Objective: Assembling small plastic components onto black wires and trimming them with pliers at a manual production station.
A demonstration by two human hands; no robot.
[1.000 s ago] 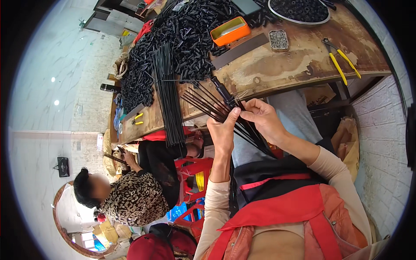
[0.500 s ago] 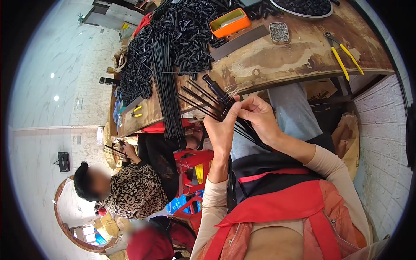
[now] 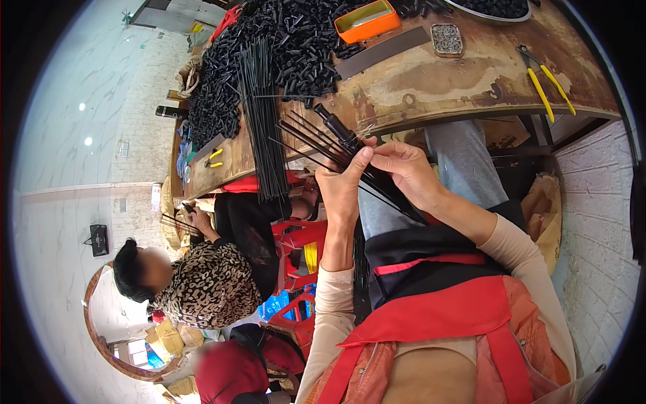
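My left hand (image 3: 341,192) is closed around a bundle of thin black rods (image 3: 308,139), which fan out past its fingers toward the table. A stepped black plastic tube (image 3: 334,125) stands out from the same bundle, tilted up and to the left. My right hand (image 3: 408,173) is pinched against the left thumb, at the base of the tube. What its fingertips grip is too small to make out. Thin pale wires (image 3: 365,132) stick out just above the fingers. Both hands are over my lap, just off the table's near edge.
The worn wooden table (image 3: 464,84) bears a heap of black plastic tubes (image 3: 296,50), a pile of long black rods (image 3: 259,128), an orange box (image 3: 368,23), a small tray of metal bits (image 3: 447,39) and yellow-handled pliers (image 3: 546,82). A co-worker (image 3: 208,283) sits at left, holding rods.
My view has shifted slightly, so the table's things sit higher and further right. Both hands stay together at the tube's base, and one rod has spread away from the others.
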